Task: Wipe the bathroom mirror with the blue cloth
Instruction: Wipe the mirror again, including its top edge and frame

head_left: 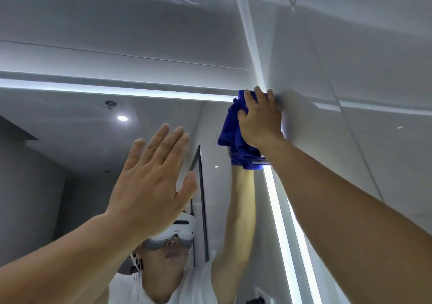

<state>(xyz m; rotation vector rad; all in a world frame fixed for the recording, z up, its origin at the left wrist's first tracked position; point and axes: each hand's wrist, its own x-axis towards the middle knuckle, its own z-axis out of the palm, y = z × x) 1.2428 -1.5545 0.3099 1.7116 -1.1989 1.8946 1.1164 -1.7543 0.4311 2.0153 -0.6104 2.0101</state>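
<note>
Presently, wiping is under way: the right hand (pixel 259 119) grips the bunched blue cloth (pixel 233 144) against the mirror (pixel 81 140) at its upper right corner. The left hand (pixel 152 177), fingers straight, lies flat on the glass. Next, probably a stroke leftward along the lit top edge.

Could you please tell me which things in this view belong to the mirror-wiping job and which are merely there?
Part of the job:
- blue cloth, gripped by the right hand at the mirror's top right corner
- mirror
- left hand, open and raised in front of the glass

Merely there:
- lit strip along the mirror's edge
- tiled wall
- reflected ceiling spotlight
</note>
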